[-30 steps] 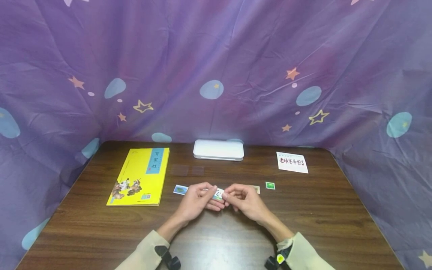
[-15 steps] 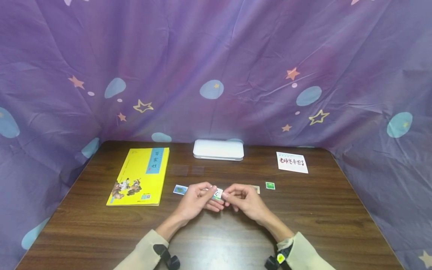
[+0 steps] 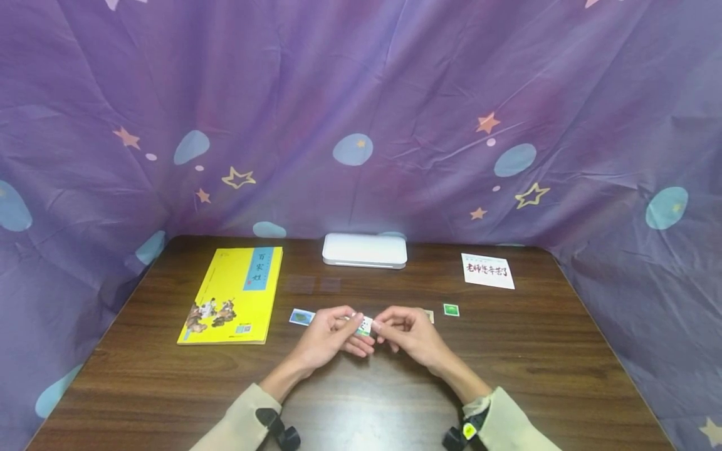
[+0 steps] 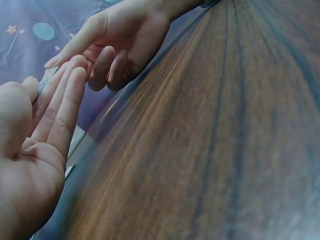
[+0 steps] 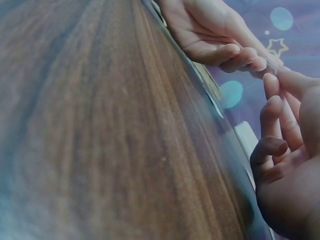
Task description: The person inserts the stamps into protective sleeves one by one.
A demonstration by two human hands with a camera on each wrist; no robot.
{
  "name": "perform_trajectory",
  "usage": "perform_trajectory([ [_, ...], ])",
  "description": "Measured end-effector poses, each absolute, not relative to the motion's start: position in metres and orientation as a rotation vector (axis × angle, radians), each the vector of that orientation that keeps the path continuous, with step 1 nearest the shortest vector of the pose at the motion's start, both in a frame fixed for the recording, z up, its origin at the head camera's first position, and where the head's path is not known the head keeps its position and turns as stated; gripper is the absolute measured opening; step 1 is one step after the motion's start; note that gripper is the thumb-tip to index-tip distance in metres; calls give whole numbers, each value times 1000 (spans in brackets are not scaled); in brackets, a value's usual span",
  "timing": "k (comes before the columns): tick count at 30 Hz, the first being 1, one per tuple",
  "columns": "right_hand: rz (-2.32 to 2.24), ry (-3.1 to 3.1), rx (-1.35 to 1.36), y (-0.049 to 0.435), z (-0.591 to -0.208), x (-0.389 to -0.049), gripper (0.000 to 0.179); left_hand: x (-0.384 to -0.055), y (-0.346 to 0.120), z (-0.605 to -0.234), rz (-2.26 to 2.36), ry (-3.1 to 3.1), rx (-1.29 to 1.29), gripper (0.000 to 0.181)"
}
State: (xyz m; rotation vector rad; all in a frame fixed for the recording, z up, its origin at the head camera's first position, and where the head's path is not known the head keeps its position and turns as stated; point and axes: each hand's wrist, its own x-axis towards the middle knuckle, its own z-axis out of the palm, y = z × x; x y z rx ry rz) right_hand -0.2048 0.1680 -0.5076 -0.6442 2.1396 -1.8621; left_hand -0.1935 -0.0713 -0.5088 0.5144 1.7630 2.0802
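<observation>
Both hands meet over the middle of the table, in front of the person. Between thumb and fingers, my left hand (image 3: 329, 335) holds a small stamp-like card (image 3: 365, 326) with a white, green and blue print. At the card's right edge, my right hand (image 3: 410, 335) pinches with thumb and forefinger. The left wrist view shows the left fingers (image 4: 62, 107) stretched out beneath the card. In the right wrist view a thin clear edge (image 5: 272, 66) shows between the two hands' fingertips. Fingers hide much of the card.
A blue stamp (image 3: 301, 317) lies left of the hands, a green stamp (image 3: 451, 310) right. Another stamp (image 3: 431, 316) is partly behind the right hand. Two clear sleeves (image 3: 329, 285) lie behind. Around stand a yellow book (image 3: 237, 300), white case (image 3: 364, 250) and lettered card (image 3: 487, 271).
The held card has shifted very slightly left and down between the fingertips. Both hands stay in nearly the same place, and the things on the table have not moved.
</observation>
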Motion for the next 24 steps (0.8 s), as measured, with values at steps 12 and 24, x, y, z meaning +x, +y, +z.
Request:
perform_trajectory([
  [12,-1885,2138,-634,169,-508,-206,14,-192,-71,-508,2063,1763,503,37],
  [24,-1874,2135,-641,169,-507,-205,14,-192,-70,-511,2018,1816,522,38],
])
